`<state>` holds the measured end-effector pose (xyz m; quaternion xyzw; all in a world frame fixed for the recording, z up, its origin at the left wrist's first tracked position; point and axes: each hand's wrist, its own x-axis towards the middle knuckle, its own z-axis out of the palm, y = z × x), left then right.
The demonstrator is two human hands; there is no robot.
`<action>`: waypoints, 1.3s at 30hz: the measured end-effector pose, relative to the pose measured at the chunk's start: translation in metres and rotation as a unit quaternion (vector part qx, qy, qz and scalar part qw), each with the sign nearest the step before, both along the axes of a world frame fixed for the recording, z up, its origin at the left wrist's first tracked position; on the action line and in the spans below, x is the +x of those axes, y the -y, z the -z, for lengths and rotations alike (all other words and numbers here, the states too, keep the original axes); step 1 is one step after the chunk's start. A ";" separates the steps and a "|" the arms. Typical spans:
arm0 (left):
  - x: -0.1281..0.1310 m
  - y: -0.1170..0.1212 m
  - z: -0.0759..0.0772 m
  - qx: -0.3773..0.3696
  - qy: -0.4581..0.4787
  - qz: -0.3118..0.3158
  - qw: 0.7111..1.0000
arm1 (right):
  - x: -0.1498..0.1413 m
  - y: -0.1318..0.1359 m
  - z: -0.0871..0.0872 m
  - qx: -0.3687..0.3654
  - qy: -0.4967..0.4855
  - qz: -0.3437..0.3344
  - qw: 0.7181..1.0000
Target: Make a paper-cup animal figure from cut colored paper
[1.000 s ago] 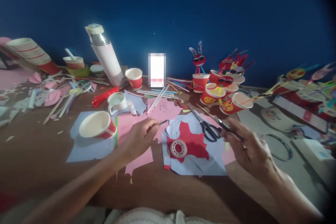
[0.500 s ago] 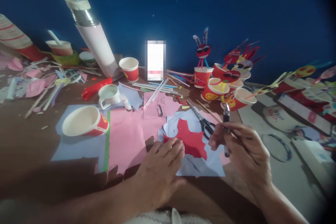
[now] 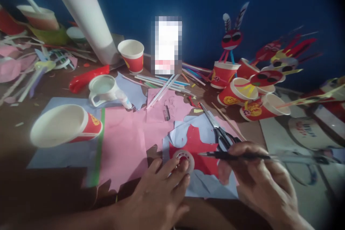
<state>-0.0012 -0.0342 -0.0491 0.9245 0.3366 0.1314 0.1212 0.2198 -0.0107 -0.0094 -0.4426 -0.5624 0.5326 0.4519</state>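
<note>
My left hand (image 3: 164, 187) lies with fingers spread, its fingertips on a white tape ring (image 3: 192, 163) that rests on a piece of red paper (image 3: 201, 140). Part of the ring and paper is hidden under the fingers. In my right hand (image 3: 261, 172) is a black pen (image 3: 223, 155), held with its tip pointing left, over the red paper. Beneath the red piece are pale blue sheets (image 3: 207, 187). Black-handled scissors (image 3: 219, 129) lie just beyond my right hand. The pen cap (image 3: 166, 113) sits on a pink paper scrap (image 3: 155, 105).
A tipped paper cup (image 3: 88, 125), a white mug (image 3: 104, 88) and pink paper (image 3: 124, 140) are to the left. Straws (image 3: 161, 81) lie at the back near a tall flask (image 3: 86, 18). Red cups (image 3: 225, 73) with paper figures stand at the right.
My left hand has put the pen cap down on the pink scrap and come to the tape ring. My right hand has turned the pen tip leftward over the red paper. The view moved closer.
</note>
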 end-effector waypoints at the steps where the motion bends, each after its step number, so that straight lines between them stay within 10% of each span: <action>1: 0.001 -0.001 0.000 -0.007 -0.005 0.000 1.000 | -0.001 -0.004 0.001 0.006 0.032 -0.006 0.999; 11: 0.007 -0.005 0.007 0.001 0.025 -0.045 0.999 | -0.017 -0.045 0.018 0.139 0.357 -0.058 0.922; 26: 0.010 -0.006 0.014 0.028 0.012 -0.032 0.999 | -0.046 -0.074 0.022 0.098 0.350 -0.225 0.904; 39: 0.009 -0.007 0.013 0.027 0.022 -0.021 0.999 | -0.046 -0.076 0.027 0.103 0.376 -0.229 0.892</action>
